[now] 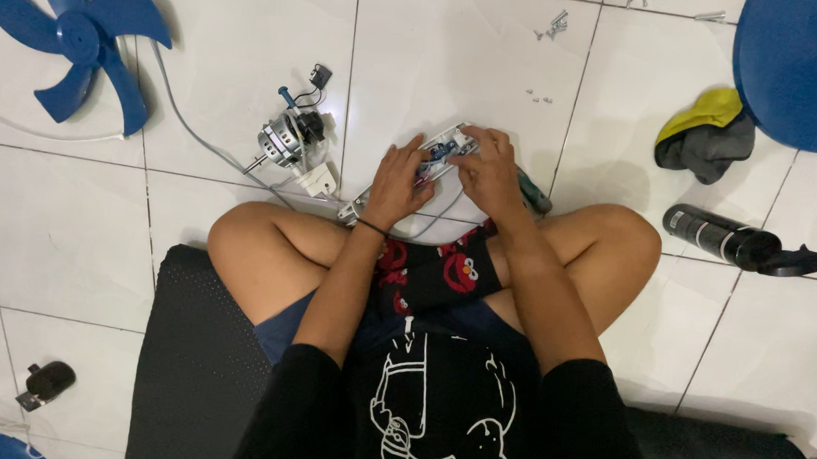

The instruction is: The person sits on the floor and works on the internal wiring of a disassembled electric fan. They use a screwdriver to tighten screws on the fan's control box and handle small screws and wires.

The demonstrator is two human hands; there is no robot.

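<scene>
Both of my hands hold a long white fan control panel (pixel 450 144) with blue parts and wires, just above the tiled floor in front of my crossed legs. My left hand (pixel 398 183) grips its near end, and a black band circles that wrist. My right hand (pixel 492 171) clasps the far end, fingers curled over the top. Grey wires (pixel 442 214) trail from the panel toward a small fan motor (pixel 287 140) lying to the left. A green-handled tool (pixel 533 191) pokes out from behind my right hand.
A blue fan blade (pixel 75 40) lies at the far left; a blue fan base (pixel 799 68) sits top right. Loose screws (pixel 554 25) are scattered at the top. A yellow-grey cloth (pixel 707 133), a black cylinder (pixel 720 237) and a black mat (pixel 199 358) lie around me.
</scene>
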